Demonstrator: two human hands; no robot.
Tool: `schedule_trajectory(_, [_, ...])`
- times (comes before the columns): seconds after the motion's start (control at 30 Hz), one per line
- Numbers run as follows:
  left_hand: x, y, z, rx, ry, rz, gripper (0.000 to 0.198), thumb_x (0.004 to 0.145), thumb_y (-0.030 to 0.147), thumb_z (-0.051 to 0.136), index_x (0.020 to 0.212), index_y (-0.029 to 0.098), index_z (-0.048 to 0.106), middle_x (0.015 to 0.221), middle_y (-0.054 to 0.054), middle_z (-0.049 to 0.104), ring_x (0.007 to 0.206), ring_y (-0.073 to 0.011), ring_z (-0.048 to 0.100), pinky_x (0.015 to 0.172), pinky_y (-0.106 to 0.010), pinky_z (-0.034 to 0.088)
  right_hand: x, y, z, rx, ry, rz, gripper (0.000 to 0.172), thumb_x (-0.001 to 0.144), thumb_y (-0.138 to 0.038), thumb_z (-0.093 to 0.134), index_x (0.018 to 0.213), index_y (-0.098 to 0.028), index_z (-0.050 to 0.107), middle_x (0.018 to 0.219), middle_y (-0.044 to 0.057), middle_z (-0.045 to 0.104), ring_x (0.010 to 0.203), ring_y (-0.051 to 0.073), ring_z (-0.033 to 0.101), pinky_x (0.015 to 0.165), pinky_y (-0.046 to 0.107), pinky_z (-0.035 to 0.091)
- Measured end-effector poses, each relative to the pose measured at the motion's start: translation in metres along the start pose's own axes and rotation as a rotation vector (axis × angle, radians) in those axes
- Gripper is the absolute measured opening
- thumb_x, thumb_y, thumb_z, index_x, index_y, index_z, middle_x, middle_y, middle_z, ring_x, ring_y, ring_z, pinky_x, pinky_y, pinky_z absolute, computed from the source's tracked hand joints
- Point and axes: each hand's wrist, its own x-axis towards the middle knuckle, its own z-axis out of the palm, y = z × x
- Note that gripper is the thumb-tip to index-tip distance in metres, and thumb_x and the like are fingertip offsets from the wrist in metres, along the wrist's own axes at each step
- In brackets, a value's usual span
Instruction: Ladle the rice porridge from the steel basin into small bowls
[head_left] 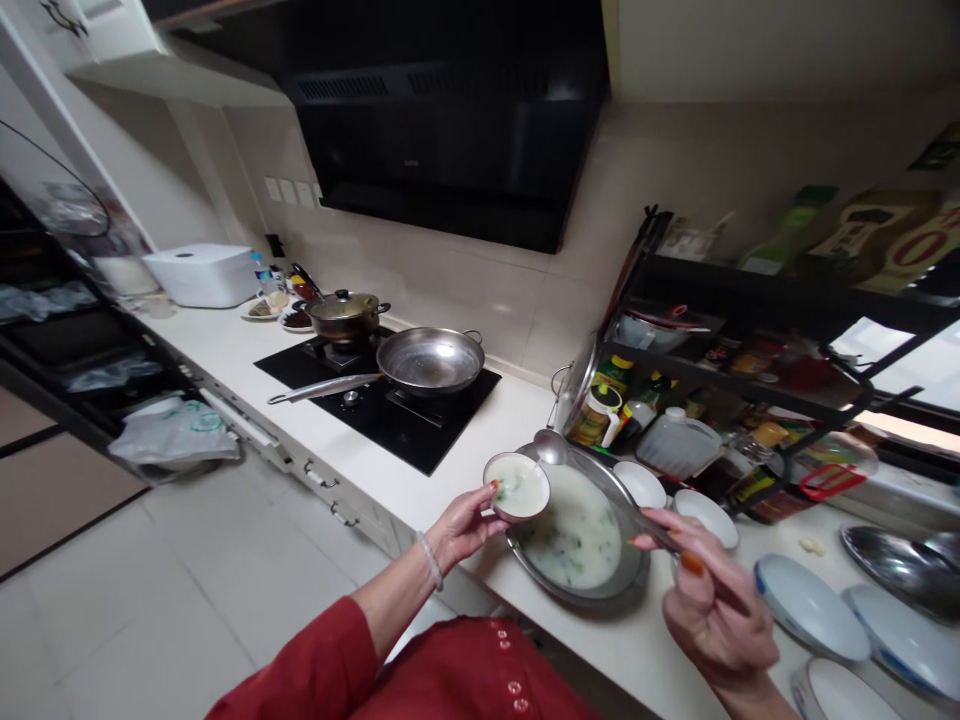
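My left hand (pixel 474 522) grips a small bowl (pixel 517 487) by its near left side. Pale soup with green bits fills much of it, and it is held over the left rim of a large metal basin (pixel 637 575). More of the same whitish soup (pixel 574 545) with dark green pieces lies in the basin. On the right, my right hand (pixel 712 595) is wrapped round the handle of a ladle (pixel 552 447). The ladle's metal head is above the basin's far edge, close beside the bowl. Whether the ladle's head touches the bowl I cannot tell.
A steel frying pan (pixel 431 362) and a lidded pot (pixel 343 316) stand on the black hob (pixel 420 440). Small white bowls (pixel 705 517) and blue-rimmed dishes (pixel 811 605) sit to the right. Behind them rises a black rack (pixel 739 390) with bottles. A range hood (pixel 450 130) hangs above.
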Motion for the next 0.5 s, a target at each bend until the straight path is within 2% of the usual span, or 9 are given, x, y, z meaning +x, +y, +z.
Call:
schedule_trajectory(0.1, [0.000, 0.000, 0.000, 0.007, 0.012, -0.003, 0.016, 0.082, 0.018, 0.066, 0.094, 0.008, 0.061, 0.082, -0.010, 0.067, 0.069, -0.0196, 0.068, 0.065, -0.031, 0.059, 0.003, 0.014, 0.002, -0.084, 0.197, 0.320, 0.025, 0.091, -0.040, 0.048, 0.095, -0.017, 0.058, 0.090, 0.010, 0.071, 0.061, 0.019, 0.068, 0.066, 0.042, 0.056])
schedule_trajectory(0.2, [0.000, 0.001, -0.001, -0.007, 0.021, -0.001, 0.014, 0.084, 0.018, 0.064, 0.094, 0.009, 0.061, 0.083, -0.010, 0.067, 0.071, -0.0210, 0.069, 0.066, -0.033, 0.059, -0.005, 0.037, 0.007, -0.093, 0.231, 0.565, 0.037, 0.089, -0.052, 0.045, 0.089, -0.016, 0.056, 0.086, 0.011, 0.069, 0.054, 0.017, 0.065, 0.057, 0.036, 0.055])
schedule_trajectory(0.33, [0.000, 0.003, -0.005, -0.015, 0.021, 0.018, 0.013, 0.084, 0.017, 0.063, 0.095, 0.009, 0.061, 0.085, -0.010, 0.067, 0.078, -0.0216, 0.069, 0.073, -0.035, 0.059, -0.032, 0.065, 0.012, -0.148, 0.186, 0.635, 0.043, 0.083, -0.060, 0.047, 0.088, -0.018, 0.054, 0.082, 0.011, 0.070, 0.048, 0.017, 0.063, 0.051, 0.033, 0.052])
schedule_trajectory(0.5, [0.002, 0.013, -0.016, 0.011, 0.002, 0.038, 0.020, 0.083, 0.019, 0.066, 0.099, 0.009, 0.060, 0.085, -0.011, 0.069, 0.079, -0.0217, 0.070, 0.074, -0.034, 0.060, -0.051, 0.077, 0.013, -0.140, 0.177, 0.704, 0.043, 0.083, -0.060, 0.047, 0.090, -0.018, 0.053, 0.088, 0.014, 0.070, 0.050, 0.019, 0.064, 0.053, 0.034, 0.052])
